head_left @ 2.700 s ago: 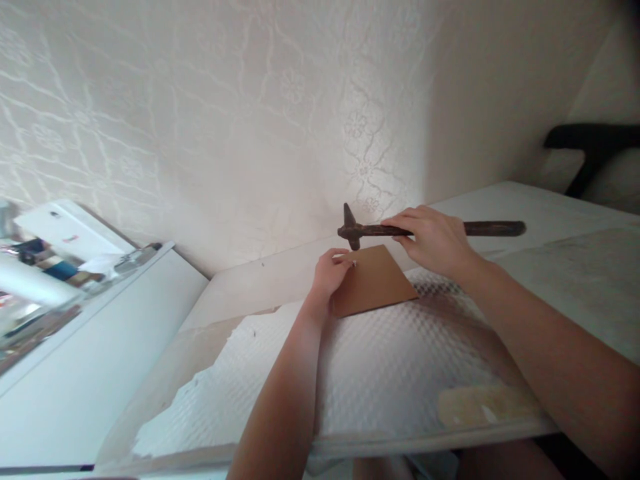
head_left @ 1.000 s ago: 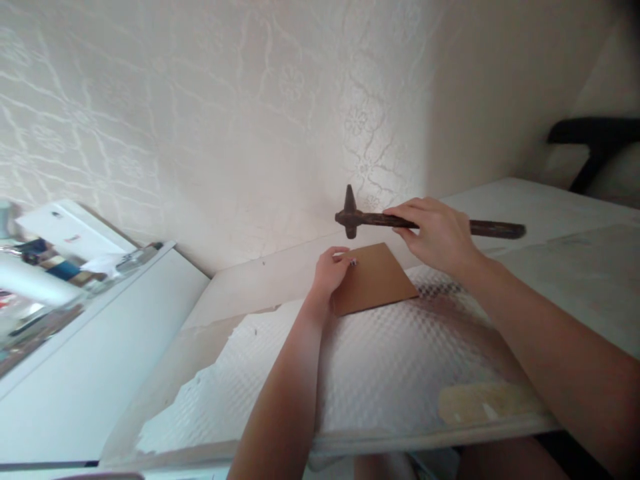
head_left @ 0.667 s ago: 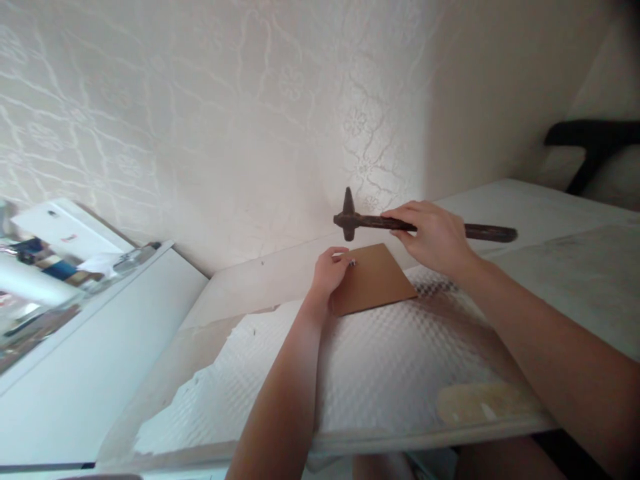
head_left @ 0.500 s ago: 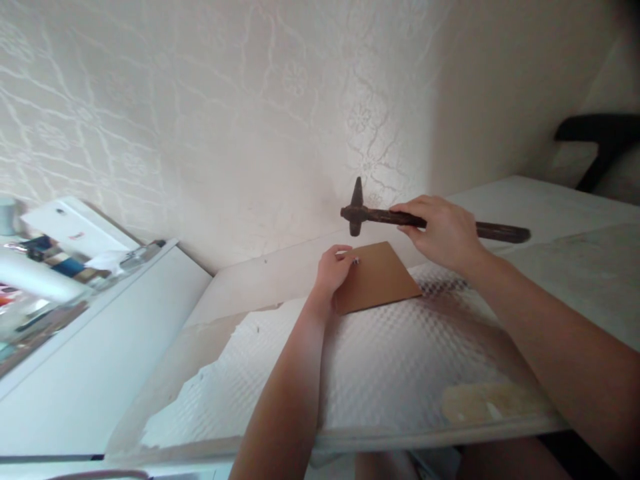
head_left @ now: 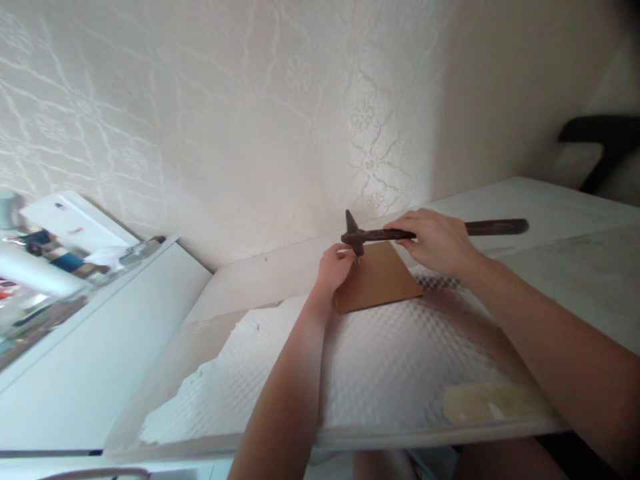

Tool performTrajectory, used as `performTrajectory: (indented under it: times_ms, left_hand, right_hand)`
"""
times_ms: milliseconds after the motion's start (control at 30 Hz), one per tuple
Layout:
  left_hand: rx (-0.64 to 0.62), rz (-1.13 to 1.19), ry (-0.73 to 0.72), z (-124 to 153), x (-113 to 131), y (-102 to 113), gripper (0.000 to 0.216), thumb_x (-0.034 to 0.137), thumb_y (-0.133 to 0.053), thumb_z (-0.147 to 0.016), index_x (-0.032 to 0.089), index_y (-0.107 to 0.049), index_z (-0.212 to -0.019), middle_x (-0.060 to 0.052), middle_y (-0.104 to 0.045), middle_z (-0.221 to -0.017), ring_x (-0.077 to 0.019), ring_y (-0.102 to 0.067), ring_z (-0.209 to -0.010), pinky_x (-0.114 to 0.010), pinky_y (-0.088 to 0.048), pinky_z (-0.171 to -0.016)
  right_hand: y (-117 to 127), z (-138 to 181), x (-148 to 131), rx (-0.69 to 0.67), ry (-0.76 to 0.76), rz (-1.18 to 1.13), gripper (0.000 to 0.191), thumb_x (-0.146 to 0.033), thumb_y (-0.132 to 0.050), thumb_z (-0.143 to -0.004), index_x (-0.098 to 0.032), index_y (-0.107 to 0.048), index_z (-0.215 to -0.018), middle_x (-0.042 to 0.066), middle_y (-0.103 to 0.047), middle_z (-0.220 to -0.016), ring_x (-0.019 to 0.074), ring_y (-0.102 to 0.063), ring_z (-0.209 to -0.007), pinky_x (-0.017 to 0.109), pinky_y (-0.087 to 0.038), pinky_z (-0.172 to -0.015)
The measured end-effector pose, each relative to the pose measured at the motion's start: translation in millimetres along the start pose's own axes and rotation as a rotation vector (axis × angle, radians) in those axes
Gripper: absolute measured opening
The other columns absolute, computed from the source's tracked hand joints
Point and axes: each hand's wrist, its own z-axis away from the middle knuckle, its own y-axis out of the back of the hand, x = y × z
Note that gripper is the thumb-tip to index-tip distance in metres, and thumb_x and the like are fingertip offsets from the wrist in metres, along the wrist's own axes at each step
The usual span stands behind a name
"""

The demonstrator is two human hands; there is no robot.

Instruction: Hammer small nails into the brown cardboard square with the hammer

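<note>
My right hand (head_left: pixel 440 241) is wrapped round the dark wooden handle of a hammer (head_left: pixel 383 235). The hammer's head is just over a small shiny metal piece (head_left: pixel 357 260), which is too small to name. Whether head and piece touch, I cannot tell. With fingers pinched at that piece, my left hand (head_left: pixel 335 268) rests on the left part of a flat brown board (head_left: pixel 383 283). The board lies on white quilted-looking sheeting (head_left: pixel 390 360); my left hand and forearm hide its left edge.
A patterned pale wall (head_left: pixel 225 133) rises behind the white table (head_left: pixel 520 200). At left stands a white cabinet (head_left: pixel 115 353) with a white box (head_left: pixel 80 223) and assorted items on top. A black armrest-like part (head_left: pixel 600 130) is at the far right.
The hammer has come down with my right hand, from above the board to the small metal piece. My left hand and the board have stayed in place.
</note>
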Motion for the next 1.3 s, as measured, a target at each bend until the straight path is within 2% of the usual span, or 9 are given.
performTrajectory:
  times_ms: [67,267,467,667,867,1067,1300]
  left_hand:
    - [0.003,0.0,-0.003,-0.2,-0.4,-0.1,0.024,0.021,-0.061,-0.074,0.016,-0.064,-0.098,-0.009,-0.073,-0.089,-0.0196,-0.067,-0.086,-0.029,-0.048,-0.076]
    - [-0.006,0.002,0.022,3.1,2.4,0.8,0.03,0.023,-0.063,-0.072,0.018,-0.064,-0.102,-0.007,-0.073,-0.089,-0.019,-0.066,-0.088,-0.028,-0.047,-0.078]
    - [0.003,-0.022,0.006,0.2,1.3,0.3,0.023,0.021,-0.061,-0.074,0.017,-0.065,-0.096,-0.008,-0.073,-0.089,-0.0197,-0.066,-0.088,-0.029,-0.047,-0.079]
    - [0.004,-0.009,0.018,0.8,0.7,0.3,0.029,0.022,-0.063,-0.072,0.018,-0.065,-0.101,-0.007,-0.073,-0.087,-0.0204,-0.066,-0.086,-0.03,-0.048,-0.078]
    - [0.004,-0.004,-0.009,-1.2,-0.5,-0.3,0.023,0.02,-0.062,-0.073,0.017,-0.065,-0.096,-0.009,-0.073,-0.089,-0.0202,-0.067,-0.088,-0.03,-0.048,-0.081]
    - [-0.004,0.008,0.011,3.1,2.8,0.6,0.028,0.022,-0.062,-0.074,0.017,-0.064,-0.101,-0.008,-0.073,-0.089,-0.0199,-0.067,-0.088,-0.03,-0.048,-0.079]
    - [-0.004,-0.019,-0.01,0.7,2.2,0.7,0.024,0.017,-0.059,-0.074,0.016,-0.065,-0.098,-0.009,-0.073,-0.093,-0.0198,-0.067,-0.089,-0.03,-0.048,-0.082]
  right_hand:
    - [-0.7,0.6,-1.1,0.007,0.006,0.013,0.031,-0.016,-0.05,-0.082,-0.029,-0.069,-0.103,0.001,-0.069,-0.103,0.0224,-0.06,-0.095,0.032,-0.044,-0.068]
    - [3.1,-0.7,-1.5,0.145,-0.065,-0.008,0.031,-0.022,-0.051,-0.084,-0.03,-0.066,-0.11,0.003,-0.068,-0.107,0.0235,-0.059,-0.099,0.033,-0.044,-0.069]
    - [-0.1,1.1,-2.6,-0.003,0.034,0.006,0.032,-0.016,-0.048,-0.083,-0.028,-0.069,-0.104,0.002,-0.069,-0.106,0.0229,-0.059,-0.096,0.034,-0.044,-0.07]
    - [4.0,0.4,-5.0,0.089,-0.033,-0.013,0.033,-0.022,-0.049,-0.084,-0.032,-0.065,-0.111,0.001,-0.068,-0.108,0.0227,-0.059,-0.098,0.033,-0.044,-0.069]
    - [1.7,1.3,-4.5,-0.026,0.013,0.01,0.035,-0.015,-0.048,-0.082,-0.03,-0.068,-0.107,0.002,-0.069,-0.107,0.0236,-0.059,-0.099,0.033,-0.044,-0.068]
    - [4.9,-0.4,-4.0,0.076,-0.035,-0.033,0.034,-0.02,-0.05,-0.083,-0.031,-0.066,-0.111,0.002,-0.069,-0.107,0.0231,-0.06,-0.098,0.034,-0.045,-0.07]
    - [-0.4,2.0,-4.0,-0.013,0.024,0.0,0.033,-0.018,-0.048,-0.082,-0.03,-0.068,-0.106,0.001,-0.069,-0.106,0.0226,-0.06,-0.098,0.033,-0.045,-0.069]
